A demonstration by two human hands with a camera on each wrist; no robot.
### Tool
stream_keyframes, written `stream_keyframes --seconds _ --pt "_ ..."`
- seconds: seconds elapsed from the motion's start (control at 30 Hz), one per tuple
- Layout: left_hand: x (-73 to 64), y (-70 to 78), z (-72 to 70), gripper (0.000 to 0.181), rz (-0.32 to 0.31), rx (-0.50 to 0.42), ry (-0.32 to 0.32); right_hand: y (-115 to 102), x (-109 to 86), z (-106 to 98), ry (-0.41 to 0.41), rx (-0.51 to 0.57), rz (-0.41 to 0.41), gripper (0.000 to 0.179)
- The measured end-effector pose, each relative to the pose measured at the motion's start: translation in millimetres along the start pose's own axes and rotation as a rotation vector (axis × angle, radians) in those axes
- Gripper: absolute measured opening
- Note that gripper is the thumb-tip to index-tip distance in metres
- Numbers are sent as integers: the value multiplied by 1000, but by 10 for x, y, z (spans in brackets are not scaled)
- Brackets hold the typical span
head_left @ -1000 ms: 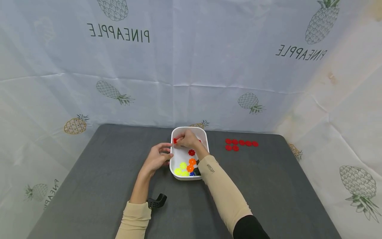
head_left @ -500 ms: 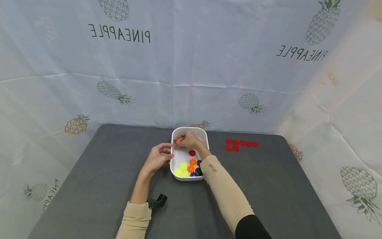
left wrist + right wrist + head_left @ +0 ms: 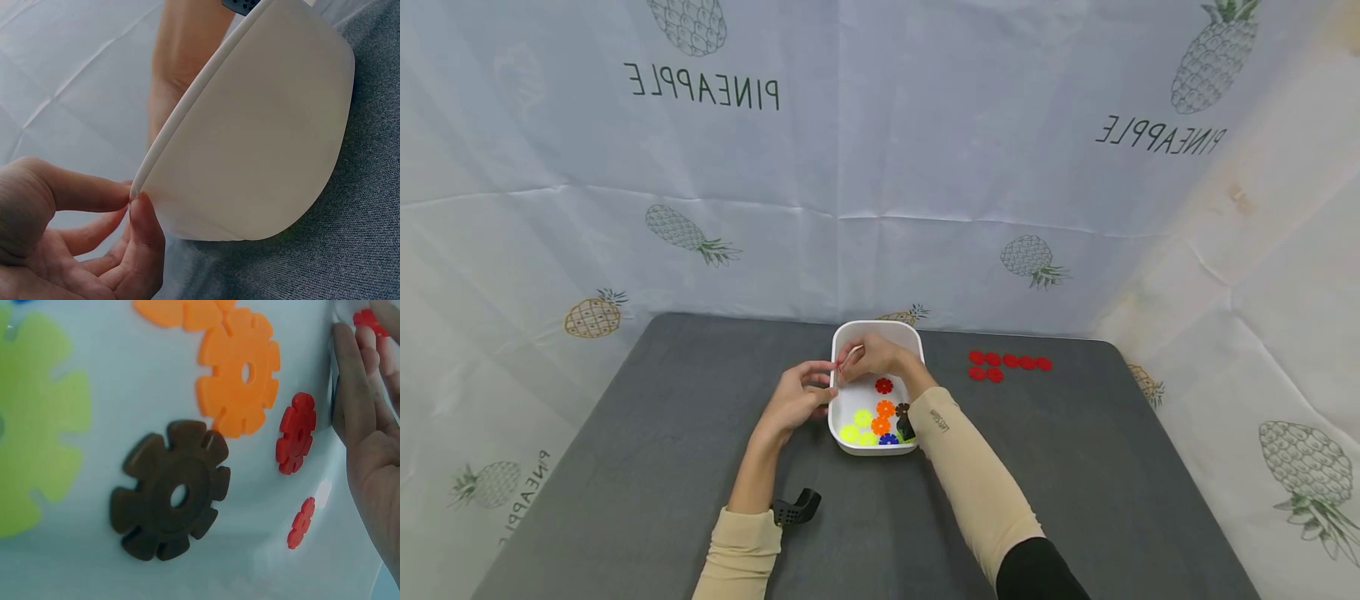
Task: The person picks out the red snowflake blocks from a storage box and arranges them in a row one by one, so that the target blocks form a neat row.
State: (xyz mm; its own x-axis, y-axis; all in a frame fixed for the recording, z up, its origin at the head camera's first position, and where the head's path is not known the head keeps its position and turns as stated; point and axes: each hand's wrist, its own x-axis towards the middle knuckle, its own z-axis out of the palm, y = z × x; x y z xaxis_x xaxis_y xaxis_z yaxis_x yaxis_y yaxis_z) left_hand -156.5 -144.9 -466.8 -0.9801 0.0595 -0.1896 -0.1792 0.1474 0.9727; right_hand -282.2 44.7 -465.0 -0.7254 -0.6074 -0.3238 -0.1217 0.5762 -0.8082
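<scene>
A white plastic tub (image 3: 852,393) stands on the dark table. My left hand (image 3: 795,395) pinches its left rim between thumb and forefinger, clearly seen on the tub wall (image 3: 256,125) in the left wrist view. Inside the tub, my right hand (image 3: 877,355) has its curled fingertips at the left wall, pinching a red notched disc (image 3: 369,321), mostly covered by the fingers. Another red notched disc (image 3: 296,433) lies on the tub floor, beside an orange disc (image 3: 225,372) and a dark brown disc (image 3: 149,494). Several yellow-green discs (image 3: 862,417) and a blue disc (image 3: 888,439) lie at the near end.
Several red discs (image 3: 993,359) lie in two rows on the table (image 3: 1060,467), right of the tub. A pineapple-print curtain (image 3: 925,167) hangs behind the table. The left wrist carries a black band (image 3: 797,507).
The right hand shifts slightly toward the near end along the tub's left wall, its fingertips closing round the red disc. The left hand keeps its hold on the rim.
</scene>
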Motion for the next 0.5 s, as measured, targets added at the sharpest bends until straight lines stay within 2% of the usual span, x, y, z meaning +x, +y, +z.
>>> stream_keyframes --seconds 0.17,0.33,0.5 --pt "-1 -5 -2 47 2 2 -2 3 -6 -11 -45 7 0 26" --pt "-4 -8 1 47 1 8 0 17 -22 -25 -76 98 1 25" --pt "-4 -11 -10 47 -1 7 9 -15 -56 -83 -53 109 -8 27"
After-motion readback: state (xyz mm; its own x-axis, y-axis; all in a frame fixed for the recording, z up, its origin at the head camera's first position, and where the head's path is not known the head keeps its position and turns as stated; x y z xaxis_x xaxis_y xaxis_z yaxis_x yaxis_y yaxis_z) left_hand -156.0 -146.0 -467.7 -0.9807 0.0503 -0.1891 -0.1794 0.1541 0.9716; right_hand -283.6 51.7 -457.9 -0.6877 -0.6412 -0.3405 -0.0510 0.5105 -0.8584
